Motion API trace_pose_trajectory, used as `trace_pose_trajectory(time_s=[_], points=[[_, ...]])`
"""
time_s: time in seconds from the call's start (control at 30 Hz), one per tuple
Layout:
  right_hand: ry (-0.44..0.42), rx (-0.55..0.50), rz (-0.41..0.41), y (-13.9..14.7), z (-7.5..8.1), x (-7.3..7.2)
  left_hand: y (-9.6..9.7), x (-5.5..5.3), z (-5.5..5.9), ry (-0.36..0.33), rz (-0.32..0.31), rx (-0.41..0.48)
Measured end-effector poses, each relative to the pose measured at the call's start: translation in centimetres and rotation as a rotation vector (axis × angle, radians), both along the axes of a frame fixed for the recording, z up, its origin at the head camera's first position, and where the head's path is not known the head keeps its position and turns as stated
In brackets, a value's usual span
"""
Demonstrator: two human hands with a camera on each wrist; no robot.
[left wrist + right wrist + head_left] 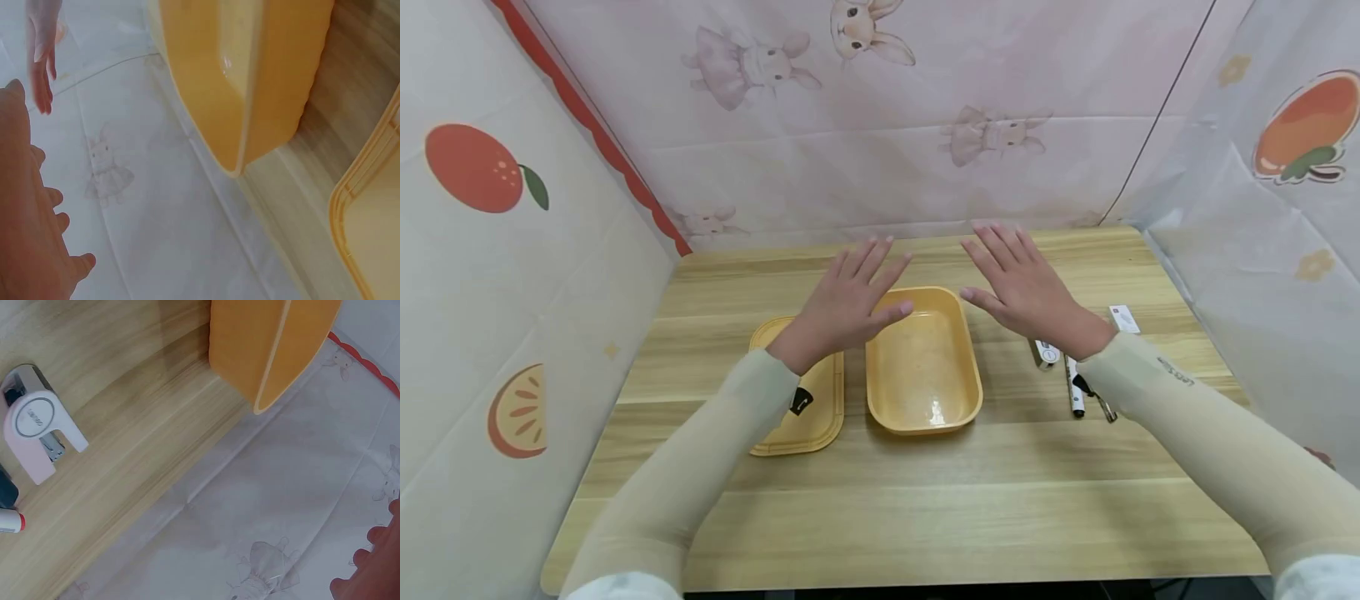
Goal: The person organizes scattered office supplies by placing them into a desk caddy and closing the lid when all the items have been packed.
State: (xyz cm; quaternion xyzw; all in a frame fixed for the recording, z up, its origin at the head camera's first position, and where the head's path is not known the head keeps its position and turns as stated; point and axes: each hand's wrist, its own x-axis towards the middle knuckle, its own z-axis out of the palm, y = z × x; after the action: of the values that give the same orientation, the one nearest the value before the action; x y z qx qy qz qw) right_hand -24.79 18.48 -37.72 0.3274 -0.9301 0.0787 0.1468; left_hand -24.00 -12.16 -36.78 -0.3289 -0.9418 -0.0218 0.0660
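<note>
Both hands hover with spread fingers and nothing in them. My left hand (850, 296) is over the left rim of an open yellow plastic bin (923, 367), partly covering the flat yellow lid (820, 417) to its left. To the right of the bin hangs my right hand (1030, 287), palm down. Just below it, the white-and-pink stapler (37, 422) lies on the table, partly hidden by the wrist in the head view. In the left wrist view, the bin's inside (212, 94) shows bare yellow walls.
Right of the bin, near the right forearm, are a white marker (1075, 387), a black item with a metal loop (1107, 408) and a small white box (1123, 318). The wooden table (925, 508) is bordered by printed cloth walls (887, 183) at the back and sides.
</note>
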Motion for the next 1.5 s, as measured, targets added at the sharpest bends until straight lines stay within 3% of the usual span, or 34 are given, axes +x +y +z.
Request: trace_pose_trajectory(time_s=[0.33, 0.53, 0.9, 1.13, 1.5], points=[[-0.082, -0.026, -0.043, 1.4, -0.7, 0.9, -0.1, 1.8, -1.7, -0.058, 0.0, 0.019], [-0.087, -0.054, -0.056, 2.4, -1.7, 1.4, -0.3, 2.9, -2.9, -0.053, 0.0, 0.022], [-0.072, -0.055, -0.095, 4.7, -3.6, 2.2, -0.7, 5.4, -6.0, -0.104, 0.012, 0.056], [-0.096, -0.047, -0.161, 6.3, -4.8, 2.9, -0.3, 7.2, -8.1, -0.121, 0.012, 0.105], [-0.168, -0.126, -0.257, 9.5, -6.4, 4.4, 0.6, 9.2, -10.0, -0.14, 0.017, 0.15]])
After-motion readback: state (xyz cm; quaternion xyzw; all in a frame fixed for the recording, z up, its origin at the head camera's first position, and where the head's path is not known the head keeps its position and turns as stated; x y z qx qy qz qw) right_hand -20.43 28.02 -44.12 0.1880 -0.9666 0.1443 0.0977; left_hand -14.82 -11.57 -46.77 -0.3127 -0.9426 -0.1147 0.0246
